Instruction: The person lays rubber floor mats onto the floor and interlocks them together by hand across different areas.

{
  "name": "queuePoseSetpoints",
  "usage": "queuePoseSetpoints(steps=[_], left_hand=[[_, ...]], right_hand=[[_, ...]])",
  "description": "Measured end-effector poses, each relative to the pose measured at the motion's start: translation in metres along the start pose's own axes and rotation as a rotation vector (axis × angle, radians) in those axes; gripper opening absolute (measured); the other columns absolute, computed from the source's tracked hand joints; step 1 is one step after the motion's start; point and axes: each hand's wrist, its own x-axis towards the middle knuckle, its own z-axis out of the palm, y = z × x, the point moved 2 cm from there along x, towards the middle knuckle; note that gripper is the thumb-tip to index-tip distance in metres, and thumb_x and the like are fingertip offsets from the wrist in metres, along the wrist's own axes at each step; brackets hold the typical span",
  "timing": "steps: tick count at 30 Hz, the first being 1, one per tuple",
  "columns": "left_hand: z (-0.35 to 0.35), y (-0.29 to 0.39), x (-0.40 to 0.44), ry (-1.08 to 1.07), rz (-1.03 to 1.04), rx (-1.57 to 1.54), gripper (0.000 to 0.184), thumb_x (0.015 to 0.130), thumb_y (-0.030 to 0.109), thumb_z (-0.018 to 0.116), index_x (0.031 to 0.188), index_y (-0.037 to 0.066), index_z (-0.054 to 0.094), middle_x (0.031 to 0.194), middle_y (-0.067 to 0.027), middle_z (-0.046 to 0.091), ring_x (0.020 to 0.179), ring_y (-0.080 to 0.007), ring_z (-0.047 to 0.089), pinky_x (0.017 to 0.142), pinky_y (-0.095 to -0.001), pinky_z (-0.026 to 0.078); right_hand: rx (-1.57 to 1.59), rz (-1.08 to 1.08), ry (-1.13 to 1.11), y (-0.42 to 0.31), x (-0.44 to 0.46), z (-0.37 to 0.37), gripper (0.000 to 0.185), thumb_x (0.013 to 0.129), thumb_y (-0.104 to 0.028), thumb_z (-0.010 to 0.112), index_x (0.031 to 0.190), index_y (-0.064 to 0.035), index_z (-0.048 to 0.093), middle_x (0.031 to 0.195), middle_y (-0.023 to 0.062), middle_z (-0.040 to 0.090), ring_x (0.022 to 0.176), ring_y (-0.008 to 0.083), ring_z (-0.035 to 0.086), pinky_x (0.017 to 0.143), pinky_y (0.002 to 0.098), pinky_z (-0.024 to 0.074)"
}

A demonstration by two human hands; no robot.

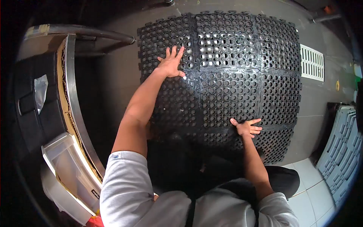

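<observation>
A large black rubber mat (pixel 230 81) of interlocking perforated tiles lies on the dark floor. Flat on its upper left tile rests my left hand (pixel 171 64), fingers spread, with a small white spot near its thumb. My right hand (pixel 247 128) is spread on the mat's lower middle, close to a seam between tiles. Neither hand holds anything. The mat's lower left part is in deep shadow.
A white slotted drain cover (pixel 312 62) is set in the floor to the right. Grey-blue slatted plastic panels (pixel 341 151) stand at the lower right. On the left are a metal-edged frame (pixel 72 83), a white plastic container (pixel 70 166) and a horizontal pipe (pixel 94 31).
</observation>
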Motion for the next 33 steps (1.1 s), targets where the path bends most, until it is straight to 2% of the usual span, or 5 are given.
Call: queuePoseSetpoints(steps=[10,15,24,28,33], left_hand=[[-0.006,-0.001,0.004,-0.066,-0.021,0.042,0.133,0.065,0.057,0.086,0.159,0.029,-0.004,0.165,-0.0157,-0.004,0.151,-0.043,0.0,0.109,-0.077,0.019],[-0.013,-0.006,0.016,0.124,0.008,-0.091,0.135,0.051,0.049,0.094,0.158,0.027,0.014,0.151,-0.0125,0.035,0.142,-0.0372,0.028,0.112,-0.0731,0.019],[-0.019,-0.011,0.025,0.198,-0.022,-0.092,0.113,0.062,0.034,0.091,0.155,0.042,0.026,0.14,-0.0085,0.049,0.133,-0.0365,0.04,0.111,-0.063,0.03],[-0.026,-0.016,0.025,0.234,0.059,-0.055,0.099,0.069,0.031,0.087,0.152,0.039,0.035,0.134,-0.0095,0.056,0.129,-0.0338,0.045,0.111,-0.0476,0.037],[-0.033,-0.013,0.029,0.189,0.044,-0.041,0.087,0.078,0.033,0.081,0.152,0.038,0.037,0.132,-0.0102,0.058,0.128,-0.0338,0.046,0.109,-0.045,0.04]], right_hand=[[0.016,-0.023,-0.017,0.0,-0.004,-0.003,0.169,0.05,-0.062,0.092,0.146,-0.0143,-0.039,0.15,0.041,-0.028,0.143,0.0559,-0.021,0.115,0.0681,0.0056],[0.043,-0.017,-0.024,0.002,-0.006,-0.004,0.169,0.05,-0.061,0.093,0.145,-0.0144,-0.039,0.15,0.0407,-0.028,0.142,0.0557,-0.023,0.114,0.0685,0.0014],[0.063,-0.039,-0.029,0.002,-0.005,-0.002,0.169,0.05,-0.063,0.092,0.144,-0.0138,-0.04,0.149,0.0413,-0.03,0.142,0.0555,-0.025,0.113,0.07,0.0003],[0.051,-0.046,-0.02,0.003,-0.004,-0.002,0.169,0.05,-0.063,0.092,0.144,-0.014,-0.04,0.149,0.0413,-0.03,0.142,0.0555,-0.024,0.113,0.0699,0.0006],[0.039,-0.039,-0.014,0.002,-0.003,-0.001,0.17,0.049,-0.064,0.091,0.144,-0.0141,-0.04,0.149,0.0416,-0.029,0.142,0.0559,-0.023,0.113,0.0699,0.0011]])
